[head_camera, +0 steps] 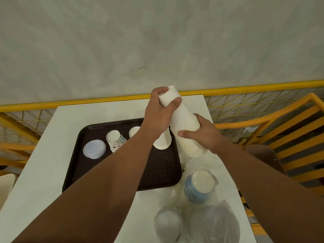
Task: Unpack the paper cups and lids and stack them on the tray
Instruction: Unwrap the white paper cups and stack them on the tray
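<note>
Head view. Grey plaster wall and a yellow railing (105, 100) stand behind a white table (35, 181); orange chair frames (289, 130) flank its right edge. I see a dark brown tray (157, 172) lying on the table's left half. On the tray, near its far edge: a pile of pale lids (94, 149) toward the left corner, a patterned cup (116, 140) upside down just beside it, a white cup (134, 131) partly hidden by my forearm, and a short stack of white cups (163, 142) upside down near the right edge. My left hand (158, 113) grips the top cup of a long stack of white cups (184, 123), fingers and thumb curled round its narrow end. My right hand (203, 134) holds the lower part of that stack, thumb across the front, fingers wrapped behind. The stack is tilted, raised above the tray's far right corner. Along the table's right edge lie clear plastic bags (210, 225), one holding a sleeve of blue-rimmed lids (199, 186)
</note>
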A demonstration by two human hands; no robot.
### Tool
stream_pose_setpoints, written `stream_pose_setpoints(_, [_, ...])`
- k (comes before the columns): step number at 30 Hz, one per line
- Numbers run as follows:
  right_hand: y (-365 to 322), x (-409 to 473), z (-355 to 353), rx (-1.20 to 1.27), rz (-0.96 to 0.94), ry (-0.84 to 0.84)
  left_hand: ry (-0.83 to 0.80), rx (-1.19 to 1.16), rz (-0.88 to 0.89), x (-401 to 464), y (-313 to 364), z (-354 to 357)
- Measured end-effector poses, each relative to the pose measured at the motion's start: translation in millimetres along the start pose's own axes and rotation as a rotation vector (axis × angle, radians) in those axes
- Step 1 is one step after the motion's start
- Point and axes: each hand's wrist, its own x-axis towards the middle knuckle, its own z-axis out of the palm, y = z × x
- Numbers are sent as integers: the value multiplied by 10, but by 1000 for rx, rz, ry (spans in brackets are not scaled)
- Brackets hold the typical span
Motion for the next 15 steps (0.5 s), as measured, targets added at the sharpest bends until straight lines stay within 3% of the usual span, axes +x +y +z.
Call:
stream_pose_setpoints(5, [-57,0,-7,-118,-65,109,148,113,37,80,86,5])
stream_pose_setpoints(8, [41,-22,-73,-140,-42,125,270,-31,179,223,231,-144])
stream_pose_setpoints(10, [137,-40,-126,-128,2,159,314,4,275,275,289,-292])
stream_pose_setpoints(15, [293,-24,-131,-45,61,202,147,373,265,133,-74,-374])
